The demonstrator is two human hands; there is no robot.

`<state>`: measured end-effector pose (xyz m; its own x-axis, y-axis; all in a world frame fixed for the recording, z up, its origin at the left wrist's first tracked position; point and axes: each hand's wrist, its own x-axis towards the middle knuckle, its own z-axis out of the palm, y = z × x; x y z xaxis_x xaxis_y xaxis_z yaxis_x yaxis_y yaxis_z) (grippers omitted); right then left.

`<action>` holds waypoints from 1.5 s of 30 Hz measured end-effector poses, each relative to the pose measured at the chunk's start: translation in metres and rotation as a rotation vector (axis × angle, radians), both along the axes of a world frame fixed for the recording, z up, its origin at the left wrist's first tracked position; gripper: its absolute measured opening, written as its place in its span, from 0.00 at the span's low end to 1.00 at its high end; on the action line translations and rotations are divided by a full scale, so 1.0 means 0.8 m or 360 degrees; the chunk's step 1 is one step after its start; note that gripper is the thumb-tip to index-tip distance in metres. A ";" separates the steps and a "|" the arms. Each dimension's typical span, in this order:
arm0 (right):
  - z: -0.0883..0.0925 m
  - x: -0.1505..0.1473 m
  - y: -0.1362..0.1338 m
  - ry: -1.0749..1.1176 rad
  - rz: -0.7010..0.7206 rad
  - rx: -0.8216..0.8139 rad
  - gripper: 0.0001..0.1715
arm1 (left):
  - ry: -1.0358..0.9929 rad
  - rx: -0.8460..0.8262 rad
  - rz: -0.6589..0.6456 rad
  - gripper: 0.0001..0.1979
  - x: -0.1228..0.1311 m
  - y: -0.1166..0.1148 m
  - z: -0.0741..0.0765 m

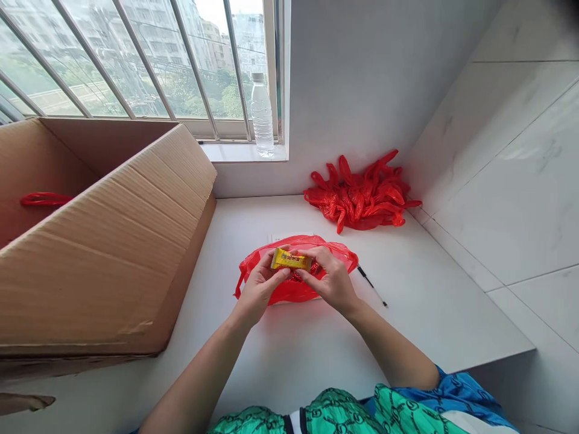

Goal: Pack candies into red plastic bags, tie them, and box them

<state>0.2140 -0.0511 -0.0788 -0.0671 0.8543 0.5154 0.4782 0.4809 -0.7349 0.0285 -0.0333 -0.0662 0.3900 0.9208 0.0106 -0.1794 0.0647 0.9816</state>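
Note:
A small yellow wrapped snack bar (290, 260) is pinched at its two ends between my left hand (259, 291) and my right hand (332, 278). Both hands hover just over a red plastic bag (289, 290) lying open on the white table (407, 289). The bag's rim shows behind my fingers; what lies inside it is hidden by my hands.
A big open cardboard box (113, 253) fills the left side, with a red bag handle (43, 199) inside. A heap of red plastic bags (362, 196) lies by the back wall. A black pen (371, 286) rests right of my hands. A water bottle (262, 117) stands on the windowsill.

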 end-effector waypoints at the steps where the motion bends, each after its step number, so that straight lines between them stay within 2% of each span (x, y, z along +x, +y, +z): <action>1: -0.002 0.000 0.000 -0.0021 -0.0028 0.0027 0.15 | 0.0041 0.0029 0.0012 0.25 -0.001 0.000 0.000; 4: -0.004 0.000 0.001 0.0021 -0.0019 0.0018 0.14 | 0.0148 0.0112 0.0100 0.23 -0.003 0.001 0.001; 8: -0.004 0.001 0.001 0.0329 0.0186 -0.0351 0.22 | 0.0184 0.0176 0.0183 0.20 -0.005 0.004 -0.002; 11: -0.006 0.001 0.002 0.0511 0.0316 -0.0529 0.18 | 0.0186 0.0229 0.0196 0.19 -0.005 0.005 -0.004; 17: -0.009 -0.002 0.002 0.0616 0.0309 -0.0368 0.13 | 0.0146 0.0309 0.0130 0.14 -0.006 0.006 -0.004; 24: -0.009 -0.001 0.001 0.0646 0.0325 -0.0323 0.10 | 0.0119 0.0319 0.0080 0.11 -0.009 0.006 -0.008; 27: -0.010 0.000 0.002 0.0728 0.0369 -0.0424 0.10 | 0.0124 0.0286 0.0080 0.10 -0.009 0.005 -0.007; 32: -0.010 0.001 0.004 0.0932 0.0569 -0.0789 0.14 | 0.0123 0.0175 0.0103 0.15 -0.006 0.004 -0.004; 36: -0.008 0.001 0.004 0.0921 0.0717 -0.0977 0.15 | 0.0202 0.0208 0.0108 0.18 -0.006 0.004 -0.004; 42: -0.016 -0.006 0.004 0.0865 0.0730 -0.0951 0.16 | 0.0548 0.0523 0.0220 0.15 -0.009 0.008 -0.009; 45: -0.019 -0.007 0.002 0.0806 0.0680 -0.0872 0.14 | 0.0566 0.0533 0.0202 0.17 -0.009 0.008 -0.010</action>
